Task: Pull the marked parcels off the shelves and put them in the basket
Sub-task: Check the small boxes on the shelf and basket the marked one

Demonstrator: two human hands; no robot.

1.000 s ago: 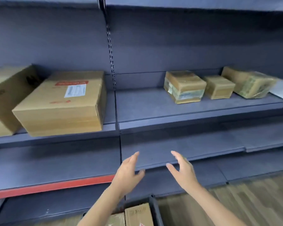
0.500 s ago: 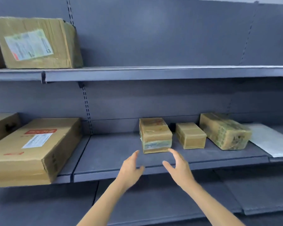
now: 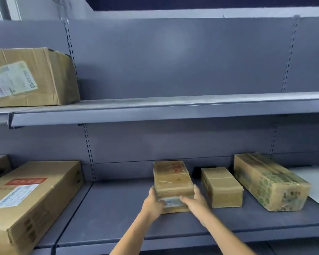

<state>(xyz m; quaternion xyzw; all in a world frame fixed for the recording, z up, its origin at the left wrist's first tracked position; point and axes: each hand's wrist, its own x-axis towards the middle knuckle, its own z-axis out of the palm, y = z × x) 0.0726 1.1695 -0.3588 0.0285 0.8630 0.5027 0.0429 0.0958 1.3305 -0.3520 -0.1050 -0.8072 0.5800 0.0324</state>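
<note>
A small taped cardboard parcel (image 3: 171, 179) with a red stamp on top stands on the middle grey shelf (image 3: 118, 208). My left hand (image 3: 152, 203) grips its left front corner and my right hand (image 3: 195, 202) grips its right front corner. Both hands wrap around the parcel's near end, and it still rests on the shelf. The basket is out of view.
A smaller plain box (image 3: 221, 186) and a longer green-printed box (image 3: 269, 181) sit to the right, with a white flat envelope (image 3: 313, 183) beyond. A large labelled carton (image 3: 29, 197) lies at left. Another labelled carton (image 3: 29, 78) is on the upper shelf (image 3: 173, 107).
My view has risen from the floor and basket to the shelves. Both hands reached forward from open air and closed around the small stamped parcel.
</note>
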